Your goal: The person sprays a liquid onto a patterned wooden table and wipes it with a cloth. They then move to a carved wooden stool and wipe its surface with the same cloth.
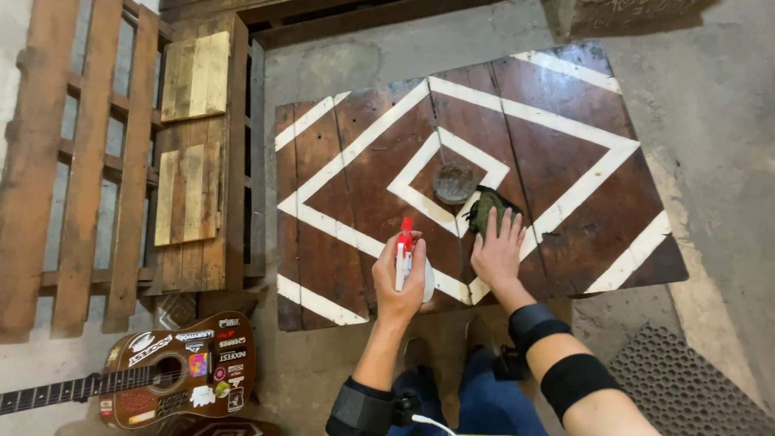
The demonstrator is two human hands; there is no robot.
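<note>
My left hand [398, 282] grips a white spray bottle with a red nozzle [404, 252], held upright over the near edge of a dark wooden tabletop [565, 153] painted with white diamond lines. My right hand [498, 250] lies flat with fingers spread, pressing a dark green cloth [487, 208] onto the tabletop near its centre. Just beyond the cloth, a round grey wet-looking patch [454, 182] marks the wood.
Wooden pallets [81, 161] and short plank panels [194, 77] lie on the concrete floor to the left. A sticker-covered acoustic guitar [173, 373] rests at the lower left. A perforated rubber mat [686, 387] sits at the lower right. My knees are below the table edge.
</note>
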